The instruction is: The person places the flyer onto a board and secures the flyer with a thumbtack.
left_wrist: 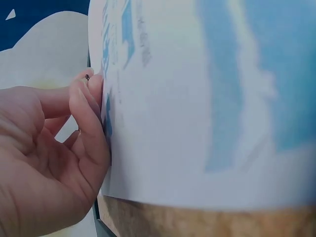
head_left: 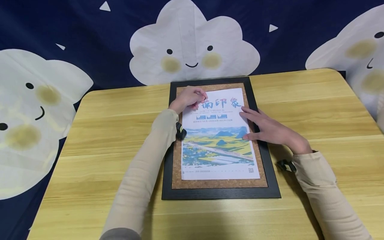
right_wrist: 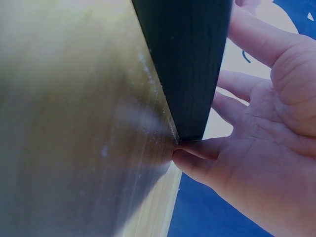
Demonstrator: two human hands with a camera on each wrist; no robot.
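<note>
Your poster (head_left: 217,140) lies flat on the cork board (head_left: 177,160) of the black frame (head_left: 271,173), which rests in the middle of the tabletop (head_left: 105,133). It looks like thin printed paper: light, limp, easy to crease or tear, and likely to slide on the cork unless you pin it down with pressure. Your left hand (head_left: 188,98) sits at the sheet's top left corner with fingers (left_wrist: 91,118) curled, pinching what seems to be a small pin against the paper. Your right hand (head_left: 270,130) lies open, fingers straight and spread across the poster's right edge and the frame. Handle the sheet by its corners and margins, pressing flat rather than gripping; the frame looks stiff and heavier, best held by its rails.
</note>
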